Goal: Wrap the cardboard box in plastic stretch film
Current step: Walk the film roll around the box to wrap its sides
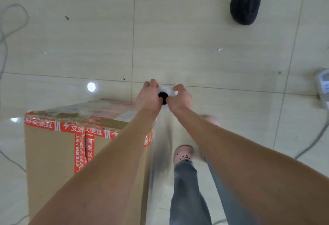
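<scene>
Glossy pale floor tiles (195,46) lie under us. Our left hand (148,96) and right hand (179,98) curl round the stretch film roll (168,89), its dark core facing us. A hazy film sheet (160,153) hangs from it beside the cardboard box (51,162), which stands on the floor at our left, banded with red printed tape (80,153).

Both hands hold a roll of stretch film (167,89) beside a taped cardboard box (53,153)
The left hand (148,96) and right hand (179,98) curl round the roll, seen end-on with its dark core showing, just past the box's top corner. A clear sheet of film (160,144) hangs from it along the box's right side. Red printed tape (81,153) crosses the box; a pink clog (183,153) and a black shoe (247,0) stand on the tiled floor (178,37)
</scene>
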Tool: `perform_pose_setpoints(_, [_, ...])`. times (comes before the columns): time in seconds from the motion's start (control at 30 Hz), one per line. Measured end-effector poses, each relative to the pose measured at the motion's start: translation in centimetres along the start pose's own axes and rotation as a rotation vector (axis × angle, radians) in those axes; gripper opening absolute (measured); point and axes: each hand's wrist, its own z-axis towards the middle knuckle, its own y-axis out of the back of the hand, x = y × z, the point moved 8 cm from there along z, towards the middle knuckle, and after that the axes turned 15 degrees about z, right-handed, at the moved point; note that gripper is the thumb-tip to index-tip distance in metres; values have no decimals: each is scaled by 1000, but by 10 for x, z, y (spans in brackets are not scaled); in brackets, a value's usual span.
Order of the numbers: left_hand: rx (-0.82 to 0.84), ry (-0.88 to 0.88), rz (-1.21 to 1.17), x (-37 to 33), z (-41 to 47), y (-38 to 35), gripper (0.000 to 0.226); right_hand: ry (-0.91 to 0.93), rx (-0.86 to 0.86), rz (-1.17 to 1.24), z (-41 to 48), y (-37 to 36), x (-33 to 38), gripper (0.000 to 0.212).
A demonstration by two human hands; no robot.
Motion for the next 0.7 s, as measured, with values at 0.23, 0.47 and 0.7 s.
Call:
perform_pose_setpoints(0.23, [-28, -229, 267, -14, 14, 10, 36, -10, 18, -30, 3, -11, 7, 32])
perform_pose_setpoints(0.47, [-31, -285, 342, -11, 32, 18, 32, 17, 41, -180, 7, -24, 22, 25])
perform_pose_setpoints(0.7, [10, 7, -18, 51, 59, 30, 17, 10, 48, -213, 20, -49, 48, 48])
